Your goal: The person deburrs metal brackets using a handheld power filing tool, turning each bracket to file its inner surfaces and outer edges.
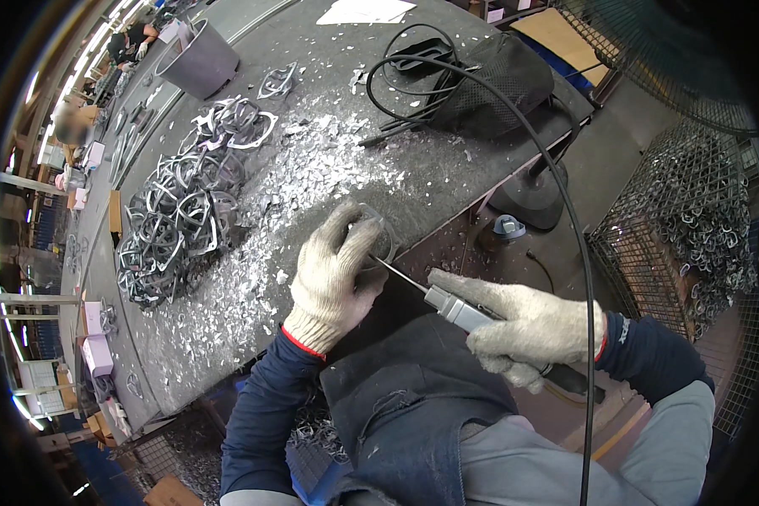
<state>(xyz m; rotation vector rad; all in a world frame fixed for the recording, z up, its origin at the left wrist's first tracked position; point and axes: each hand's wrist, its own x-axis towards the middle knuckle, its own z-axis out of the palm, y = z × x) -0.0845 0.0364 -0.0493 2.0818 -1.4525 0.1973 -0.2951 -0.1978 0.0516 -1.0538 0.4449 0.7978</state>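
My gloved left hand [329, 274] is closed on a small grey ring-shaped part [390, 242] at the table's near edge. The hand hides much of the part. My gloved right hand [535, 325] wraps round a hand-held power tool [461, 312] with a grey metal head and a dark rear end. The tool's thin metal rod or blade points left, and its tip meets the part beside my left fingers. Both gloves are off-white knit with red cuff edges.
Silvery flakes [312, 169] cover the dark table. A heap of grey frame-like parts [181, 211] lies left, with a grey bucket [198, 61] behind. A black cable [557, 181] arches past my right forearm. A mesh bin of parts [683, 219] and a fan [675, 59] stand right.
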